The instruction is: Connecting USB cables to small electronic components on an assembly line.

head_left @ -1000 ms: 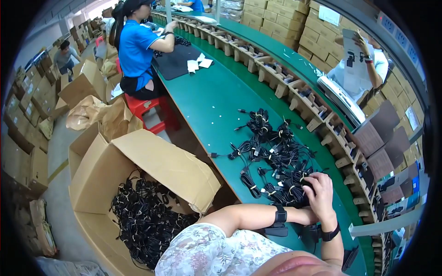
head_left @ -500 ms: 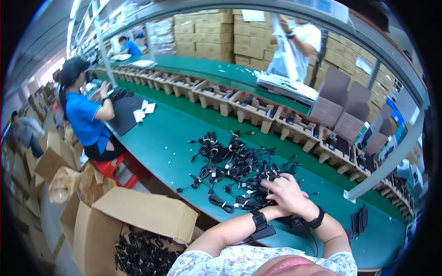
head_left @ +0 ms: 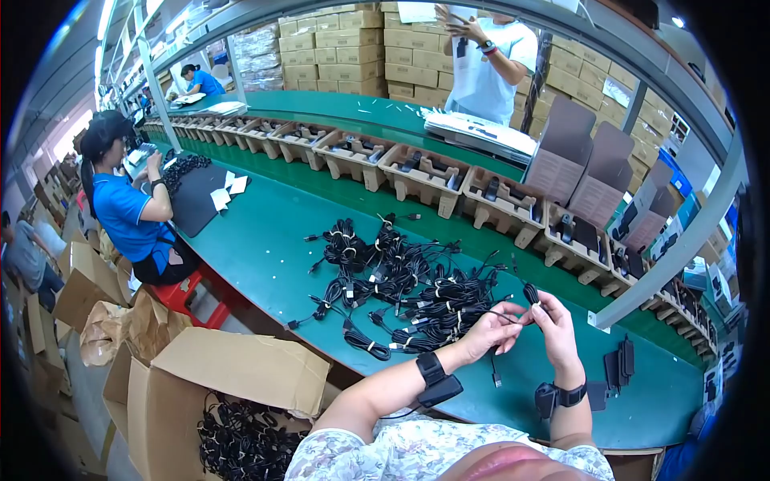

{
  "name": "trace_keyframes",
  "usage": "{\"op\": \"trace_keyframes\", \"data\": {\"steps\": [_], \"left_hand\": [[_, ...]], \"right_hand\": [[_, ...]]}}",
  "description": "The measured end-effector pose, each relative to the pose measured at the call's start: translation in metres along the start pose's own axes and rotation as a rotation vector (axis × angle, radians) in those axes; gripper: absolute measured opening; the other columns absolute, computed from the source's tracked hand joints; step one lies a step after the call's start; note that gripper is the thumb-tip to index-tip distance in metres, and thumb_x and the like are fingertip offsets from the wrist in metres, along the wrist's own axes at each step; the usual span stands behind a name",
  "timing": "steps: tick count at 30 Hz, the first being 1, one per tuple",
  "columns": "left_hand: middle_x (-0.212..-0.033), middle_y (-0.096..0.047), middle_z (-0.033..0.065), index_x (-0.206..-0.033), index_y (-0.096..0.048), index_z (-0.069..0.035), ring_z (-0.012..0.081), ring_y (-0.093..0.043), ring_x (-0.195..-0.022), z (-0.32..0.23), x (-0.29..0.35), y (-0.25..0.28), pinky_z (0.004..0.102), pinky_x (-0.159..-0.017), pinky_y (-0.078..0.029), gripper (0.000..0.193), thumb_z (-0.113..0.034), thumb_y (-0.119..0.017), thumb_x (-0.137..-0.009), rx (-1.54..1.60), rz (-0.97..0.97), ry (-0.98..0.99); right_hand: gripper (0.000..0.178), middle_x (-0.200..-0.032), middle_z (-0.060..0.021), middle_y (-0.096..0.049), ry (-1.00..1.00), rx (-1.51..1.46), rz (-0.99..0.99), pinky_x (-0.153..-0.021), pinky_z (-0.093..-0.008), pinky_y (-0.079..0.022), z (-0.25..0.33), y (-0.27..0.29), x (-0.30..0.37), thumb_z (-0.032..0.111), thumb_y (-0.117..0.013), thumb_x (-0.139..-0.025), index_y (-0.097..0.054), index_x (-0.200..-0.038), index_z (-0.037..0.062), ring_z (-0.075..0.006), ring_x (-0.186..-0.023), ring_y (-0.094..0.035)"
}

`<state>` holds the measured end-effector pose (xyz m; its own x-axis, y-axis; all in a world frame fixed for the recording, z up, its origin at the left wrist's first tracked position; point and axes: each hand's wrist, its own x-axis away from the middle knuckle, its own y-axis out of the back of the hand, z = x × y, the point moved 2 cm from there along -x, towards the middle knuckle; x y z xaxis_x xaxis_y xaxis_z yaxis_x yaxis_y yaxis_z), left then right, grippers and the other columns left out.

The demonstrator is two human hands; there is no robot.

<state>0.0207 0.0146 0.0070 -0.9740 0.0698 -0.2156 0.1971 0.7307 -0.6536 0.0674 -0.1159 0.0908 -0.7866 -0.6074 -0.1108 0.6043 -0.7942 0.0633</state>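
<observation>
Over the bench (head_left: 273,232), in the one head view, I hold a coiled black USB cable (head_left: 530,294) just right of the heap of bundled black cables (head_left: 417,301), between the near and far edges. My right hand (head_left: 556,327) has thumb and forefinger clamped on the coil, while my left hand (head_left: 487,330) looks pinched on a loose strand of it. The bundle is slim, which is probably why fingertips rather than palms hold it. A plug (head_left: 496,380) dangles below my left hand, likely an end of the same cable. The heap spreads toward the near edge, I judge for a short reach, and the open carton (head_left: 241,361) of more cables stands off that edge, presumably for the same reason. Moulded pulp trays (head_left: 425,180) run along the far edge, which seems to leave the bench top to the cables. My left forearm slants up and rightward, the wrist strapped in a black band (head_left: 431,368); my right forearm rises steeply, fingers pointing up and inward, so the two sets of fingertips nearly meet.
</observation>
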Motion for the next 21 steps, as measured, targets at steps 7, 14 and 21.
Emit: {"op": "trace_keyframes", "data": {"steps": [7, 14, 21], "left_hand": [[-0.082, -0.055, 0.0071, -0.105, -0.044, -0.005, 0.012, -0.056, -0.059, 0.005, -0.003, 0.017, 0.0209, -0.049, -0.044, 0.022, -0.016, -0.054, -0.089, -0.057, -0.036, 0.018], [-0.09, -0.056, 0.0101, -0.119, -0.036, -0.002, 0.0153, -0.06, -0.072, 0.016, 0.003, -0.002, 0.0249, -0.06, -0.05, 0.035, -0.004, -0.05, -0.087, -0.093, 0.117, 0.006], [-0.098, -0.055, 0.0105, -0.126, -0.032, -0.004, 0.0137, -0.059, -0.077, 0.021, -0.007, 0.024, 0.0232, -0.064, -0.047, 0.041, -0.003, -0.048, -0.088, -0.309, 0.069, 0.048]], "right_hand": [[0.032, -0.091, -0.0065, -0.06, 0.367, 0.712, 0.06, -0.073, -0.0262, -0.046, 0.018, 0.006, 0.011, 0.007, -0.061, -0.078, -0.054, -0.109, 0.0045, -0.0182, -0.077, -0.059], [0.039, -0.094, -0.0142, -0.061, 0.453, 1.125, 0.208, -0.066, -0.0327, -0.05, 0.003, -0.01, 0.015, 0.008, -0.064, -0.071, -0.054, -0.108, 0.0059, -0.0294, -0.077, -0.061], [0.028, -0.1, -0.0197, -0.061, 0.29, 1.027, -0.273, -0.076, -0.0336, -0.048, -0.008, 0.077, -0.051, 0.018, -0.054, -0.087, -0.056, -0.11, 0.0012, -0.0311, -0.089, -0.062]]}}
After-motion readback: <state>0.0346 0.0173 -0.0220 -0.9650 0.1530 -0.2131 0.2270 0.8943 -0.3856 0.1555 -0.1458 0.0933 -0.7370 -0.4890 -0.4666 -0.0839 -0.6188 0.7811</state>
